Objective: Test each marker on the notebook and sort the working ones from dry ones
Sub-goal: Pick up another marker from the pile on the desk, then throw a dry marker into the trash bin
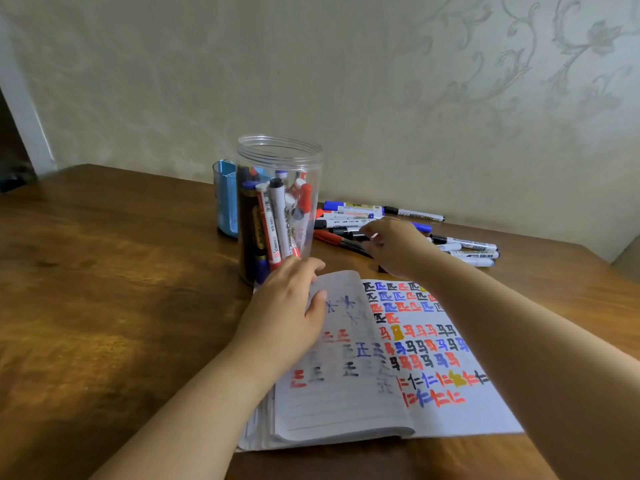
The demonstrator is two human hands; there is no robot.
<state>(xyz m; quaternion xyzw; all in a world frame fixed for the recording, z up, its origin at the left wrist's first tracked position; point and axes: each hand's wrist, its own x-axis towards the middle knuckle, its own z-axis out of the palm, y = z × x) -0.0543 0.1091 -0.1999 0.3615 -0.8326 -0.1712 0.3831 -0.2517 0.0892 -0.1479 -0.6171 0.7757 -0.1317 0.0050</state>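
Note:
An open notebook (349, 403) lies on the wooden table, its pages full of red, blue, black and yellow test marks. My left hand (287, 303) rests flat on the top of the left page, fingers relaxed. My right hand (394, 247) reaches beyond the notebook into a loose pile of markers (353, 216), fingers curled around a black marker (346, 232) lying there. A clear plastic jar (278, 157) stands behind the left hand and holds several markers upright. More markers (467, 249) lie to the right of my right hand.
A blue pen holder (225, 199) stands behind the jar, close to the wall. The wooden table (104, 289) stretches bare to the left. A patterned wall runs along the table's far edge.

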